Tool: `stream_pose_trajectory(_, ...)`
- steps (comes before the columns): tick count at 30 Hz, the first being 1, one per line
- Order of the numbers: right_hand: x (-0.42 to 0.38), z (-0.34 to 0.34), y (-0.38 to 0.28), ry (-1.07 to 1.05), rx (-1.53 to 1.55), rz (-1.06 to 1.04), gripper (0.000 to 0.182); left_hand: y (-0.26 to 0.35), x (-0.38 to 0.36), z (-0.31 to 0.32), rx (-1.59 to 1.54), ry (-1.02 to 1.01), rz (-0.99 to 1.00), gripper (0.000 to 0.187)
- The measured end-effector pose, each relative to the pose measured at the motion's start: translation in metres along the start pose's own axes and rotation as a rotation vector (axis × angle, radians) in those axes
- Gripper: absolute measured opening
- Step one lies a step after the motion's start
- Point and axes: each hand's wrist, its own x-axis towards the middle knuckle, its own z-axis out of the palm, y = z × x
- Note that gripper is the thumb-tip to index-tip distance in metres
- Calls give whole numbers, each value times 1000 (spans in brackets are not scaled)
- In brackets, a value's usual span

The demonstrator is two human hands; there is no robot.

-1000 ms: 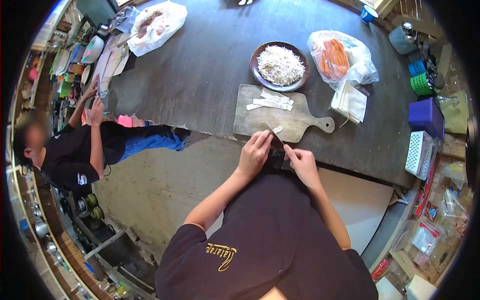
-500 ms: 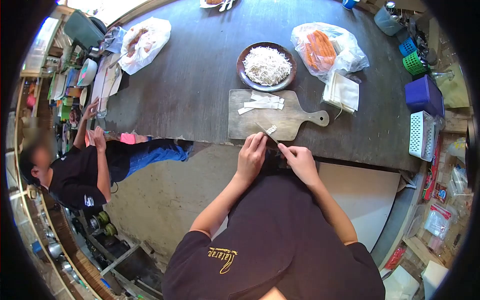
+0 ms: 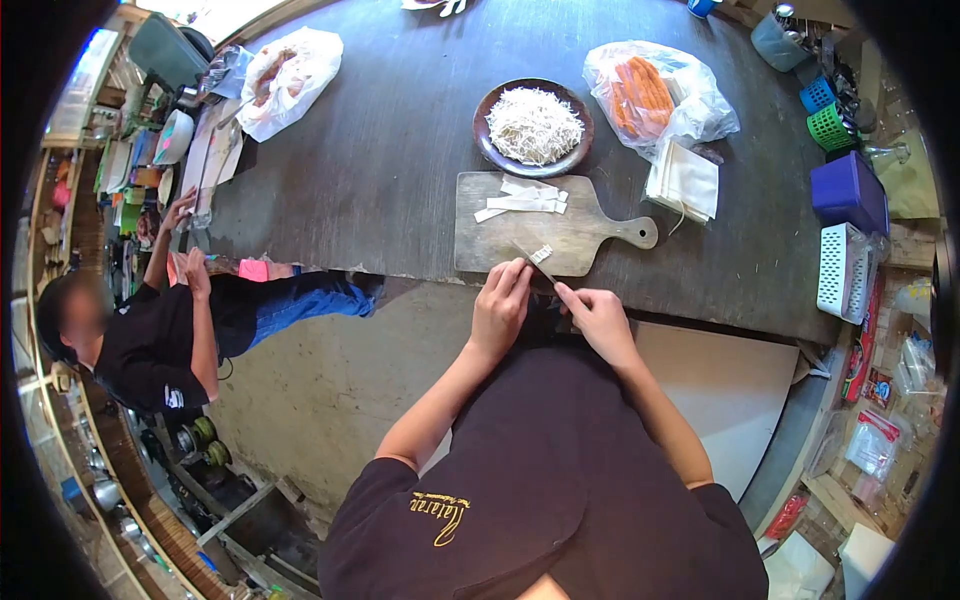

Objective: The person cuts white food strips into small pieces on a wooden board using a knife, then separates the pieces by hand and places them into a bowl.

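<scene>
A wooden cutting board (image 3: pixel 590 240) lies at the table's near edge, its handle to the right. My right hand (image 3: pixel 600 322) is closed on the handle of a knife (image 3: pixel 541 265), whose blade slants over the board's front edge. Beside the blade, my left hand (image 3: pixel 502 308) rests with fingers bent together at the board's edge; whatever is under the fingertips is hidden. Small white slivers (image 3: pixel 542 253) lie just past the blade. Farther up the board are several flat white strips (image 3: pixel 525 199). Behind the board, a dark round plate (image 3: pixel 484 146) bears a heap of thin white shreds (image 3: pixel 535 127).
A plastic bag (image 3: pixel 700 110) with orange sticks (image 3: pixel 641 98) and a stack of white squares (image 3: pixel 684 182) are at right. A white bag (image 3: pixel 300 80) lies far left. Baskets (image 3: pixel 831 126) line the right edge. Another person (image 3: pixel 150 350) works at the left side.
Slightly more white slivers show beside the knife blade. Both hands stay at nearly the same spot, and the camera view has shifted a little.
</scene>
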Motion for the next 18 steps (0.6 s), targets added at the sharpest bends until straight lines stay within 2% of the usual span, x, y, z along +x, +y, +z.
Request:
stream_pose_trajectory(4,7,6,-15,35,104,-90,54,-2,-2,1,14,-10,17,34)
stream_pose_trajectory(7,-6,-8,-8,-23,-13,16,62,-3,0,-1,18,-8,15,34)
stream_pose_trajectory(10,-19,-13,0,-19,-1,59,62,-2,-2,0,-2,-1,1,35)
stream_pose_trajectory(16,11,7,-8,-18,47,-29,61,-1,-1,-3,-33,4,-14,34)
stream_pose_trajectory(17,12,12,-12,17,118,-86,54,0,0,-3,-39,11,-20,32)
stream_pose_trajectory(18,9,8,-13,3,102,-54,55,1,-1,-2,-38,2,-19,34)
